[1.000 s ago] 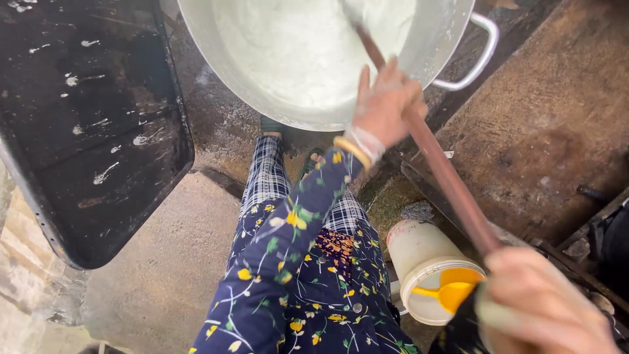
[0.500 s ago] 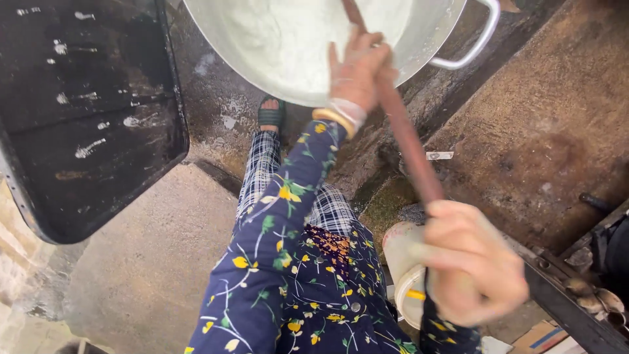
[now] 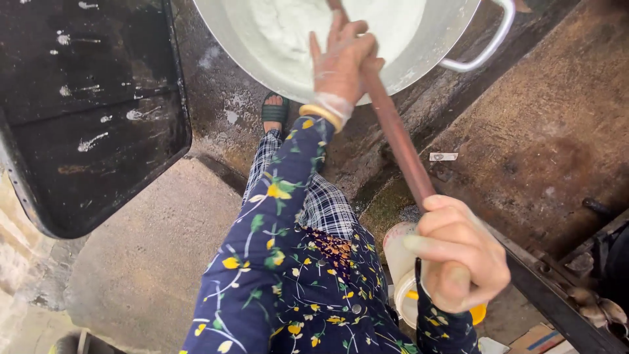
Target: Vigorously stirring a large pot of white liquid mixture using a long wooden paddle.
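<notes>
Head view: one long reddish-brown pole (image 3: 396, 134) runs from the lower right up into one large metal pot (image 3: 452, 29) at the top edge. The pot holds a white, pasty mass (image 3: 288, 26) and shows one looped handle (image 3: 488, 46) on its right side. Two hands hold the pole. The left hand (image 3: 341, 59), one yellow bangle (image 3: 321, 115) at its wrist, has its grip wrapped on the pole just over the pot's rim. The right hand (image 3: 458, 259) has its grip clenched around the pole's lower end. One black tray (image 3: 85, 124) with white smears lies on the floor to the left. One sandalled foot (image 3: 275, 108) shows under the pot. One pale tub (image 3: 403, 262) with a yellow scoop (image 3: 478, 314) sits below the right hand.
</notes>
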